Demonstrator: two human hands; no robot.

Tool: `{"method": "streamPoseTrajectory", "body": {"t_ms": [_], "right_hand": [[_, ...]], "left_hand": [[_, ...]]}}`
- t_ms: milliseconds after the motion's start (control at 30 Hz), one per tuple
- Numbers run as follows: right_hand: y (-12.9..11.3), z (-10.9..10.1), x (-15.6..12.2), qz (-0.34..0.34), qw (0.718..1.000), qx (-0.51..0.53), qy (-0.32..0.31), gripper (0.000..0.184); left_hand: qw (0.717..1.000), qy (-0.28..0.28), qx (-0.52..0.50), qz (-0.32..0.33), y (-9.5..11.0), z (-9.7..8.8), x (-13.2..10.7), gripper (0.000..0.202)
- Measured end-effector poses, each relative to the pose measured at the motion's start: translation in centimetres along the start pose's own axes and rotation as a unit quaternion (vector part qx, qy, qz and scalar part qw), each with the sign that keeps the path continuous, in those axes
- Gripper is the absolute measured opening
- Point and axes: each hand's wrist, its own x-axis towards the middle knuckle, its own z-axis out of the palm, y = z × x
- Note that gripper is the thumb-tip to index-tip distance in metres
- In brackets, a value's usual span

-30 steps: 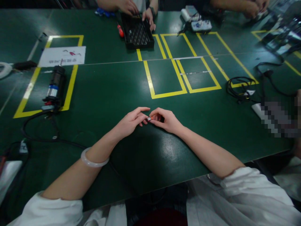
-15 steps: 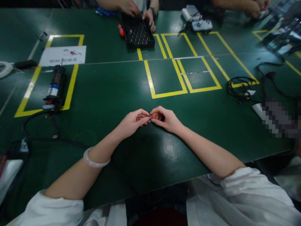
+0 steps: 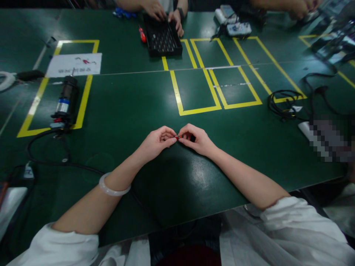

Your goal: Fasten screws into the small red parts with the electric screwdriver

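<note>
My left hand (image 3: pixel 157 142) and my right hand (image 3: pixel 196 139) meet at the middle of the green table (image 3: pixel 122 107), fingertips pinched together. Between them sits a tiny red and silver part (image 3: pixel 176 137), mostly hidden by the fingers of both hands. A pale bangle (image 3: pixel 111 189) circles my left wrist. Both forearms rest on the tabletop.
A black cylindrical motor (image 3: pixel 64 101) with a cable lies in the yellow-taped box at left, beside a white sheet (image 3: pixel 74 64). Far across, another person's hands (image 3: pixel 163 11) work over a black tray (image 3: pixel 162 38) next to a red screwdriver (image 3: pixel 142 35). Coiled black cables (image 3: pixel 281 101) lie at right.
My left fingers have curled in from a looser spread to a tight pinch on the small part. Both hands shifted slightly up the table.
</note>
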Motion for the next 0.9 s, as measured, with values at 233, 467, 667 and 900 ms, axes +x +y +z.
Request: {"method": "streamPoseTrajectory", "body": {"t_ms": [233, 467, 667, 900], "right_hand": [[0.18, 0.07, 0.08, 0.025, 1.000, -0.018, 0.006, 0.016], [0.25, 0.05, 0.01, -0.008, 0.999, -0.030, 0.014, 0.013], [-0.04, 0.15, 0.00, -0.016, 0.998, -0.055, 0.003, 0.010], [-0.37, 0.14, -0.13, -0.038, 0.996, -0.076, -0.009, 0.010]], "left_hand": [[0.999, 0.007, -0.004, 0.032, -0.33, -0.01, 0.13, 0.033], [1.000, -0.006, -0.013, 0.007, 0.06, -0.31, 0.05, 0.032], [1.000, 0.000, -0.017, 0.006, 0.01, -0.33, 0.08, 0.029], [1.000, 0.008, -0.007, 0.019, -0.31, -0.13, 0.07, 0.028]]}}
